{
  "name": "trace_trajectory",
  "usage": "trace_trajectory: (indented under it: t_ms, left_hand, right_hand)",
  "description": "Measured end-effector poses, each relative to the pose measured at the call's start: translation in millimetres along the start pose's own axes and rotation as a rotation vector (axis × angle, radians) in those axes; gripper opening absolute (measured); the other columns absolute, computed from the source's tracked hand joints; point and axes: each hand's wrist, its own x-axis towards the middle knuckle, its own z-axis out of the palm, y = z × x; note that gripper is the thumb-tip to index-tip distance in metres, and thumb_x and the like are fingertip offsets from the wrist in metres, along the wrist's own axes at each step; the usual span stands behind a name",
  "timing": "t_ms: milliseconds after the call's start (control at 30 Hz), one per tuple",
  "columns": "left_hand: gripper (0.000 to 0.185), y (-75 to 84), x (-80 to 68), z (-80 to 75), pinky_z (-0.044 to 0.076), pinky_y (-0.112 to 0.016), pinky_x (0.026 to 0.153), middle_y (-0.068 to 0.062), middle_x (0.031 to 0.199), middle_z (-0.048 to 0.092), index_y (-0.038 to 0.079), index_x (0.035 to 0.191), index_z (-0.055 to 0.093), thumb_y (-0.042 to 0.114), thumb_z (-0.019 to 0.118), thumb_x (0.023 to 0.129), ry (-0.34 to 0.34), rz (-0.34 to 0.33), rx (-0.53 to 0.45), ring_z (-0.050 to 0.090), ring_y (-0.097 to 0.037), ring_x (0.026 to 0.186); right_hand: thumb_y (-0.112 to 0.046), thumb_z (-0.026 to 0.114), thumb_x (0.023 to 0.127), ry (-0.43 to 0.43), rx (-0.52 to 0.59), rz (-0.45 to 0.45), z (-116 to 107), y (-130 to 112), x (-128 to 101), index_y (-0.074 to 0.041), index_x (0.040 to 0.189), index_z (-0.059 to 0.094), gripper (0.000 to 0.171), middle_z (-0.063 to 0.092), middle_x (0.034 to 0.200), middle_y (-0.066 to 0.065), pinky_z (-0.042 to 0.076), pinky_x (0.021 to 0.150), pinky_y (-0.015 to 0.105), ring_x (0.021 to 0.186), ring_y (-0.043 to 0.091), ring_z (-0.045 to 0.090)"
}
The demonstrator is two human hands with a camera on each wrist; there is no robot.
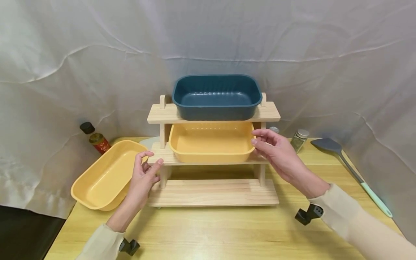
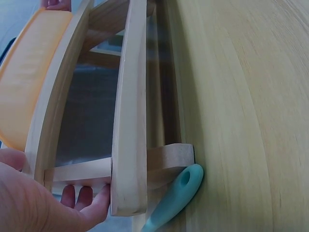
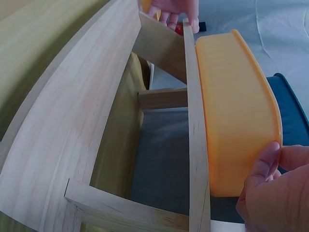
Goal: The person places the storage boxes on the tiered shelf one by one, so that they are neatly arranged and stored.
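The right hand (image 1: 282, 156) is touching the right end of the yellow tub (image 1: 211, 141), thumb and fingertips lightly bent against its rim; the right wrist view shows the thumb (image 3: 263, 164) pressing on the tub's end wall. The tub is sitting on the middle shelf of the wooden rack (image 1: 212, 193), under a blue tub (image 1: 217, 95) on the top shelf. The left hand (image 1: 143, 178) is hovering at the rack's left post, fingers relaxed and apart (gripping nothing). A second yellow tub (image 1: 105, 177) is lying tilted just left of it on the table (image 1: 227, 234). A spatula (image 1: 352, 171) is lying at the right.
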Motion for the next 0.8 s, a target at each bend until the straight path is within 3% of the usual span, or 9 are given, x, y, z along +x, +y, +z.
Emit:
trace_trajectory:
  t_ms: [200, 533, 800]
  left_hand:
    - [0.038, -0.4, 0.6, 0.3, 0.051, -0.034, 0.081, -0.007, 0.119, 0.058, 0.025, 0.135, 0.042, 0.026, 0.07, 0.11, -0.002, 0.0, -0.002, 0.055, -0.021, 0.103]
    - [0.037, 0.6, -0.6, 0.1, 0.051, -0.034, 0.081, -0.006, 0.118, 0.057, 0.026, 0.135, 0.042, 0.026, 0.069, 0.111, 0.001, 0.003, -0.004, 0.053, -0.019, 0.101]
    - [0.038, 1.1, -1.2, 0.1, 0.051, -0.034, 0.082, -0.006, 0.119, 0.057, 0.025, 0.135, 0.041, 0.027, 0.07, 0.111, -0.003, -0.001, -0.001, 0.053, -0.017, 0.1]
  right_hand:
    - [-0.007, 0.073, 0.106, 0.002, 0.025, 0.004, 0, 0, 1, 0.008, 0.141, 0.056, 0.042, 0.057, 0.109, 0.006, 0.058, 0.086, 0.022, 0.095, 0.015, 0.06]
    - [-0.012, 0.073, 0.107, 0.006, 0.043, -0.008, -1, 2, 2, 0.006, 0.141, 0.056, 0.043, 0.058, 0.113, 0.008, 0.059, 0.087, 0.023, 0.094, 0.015, 0.062]
    - [-0.013, 0.072, 0.108, -0.002, 0.132, -0.074, -14, 4, 2, -0.004, 0.132, 0.065, 0.027, 0.061, 0.113, 0.006, 0.059, 0.088, 0.027, 0.091, 0.018, 0.067]
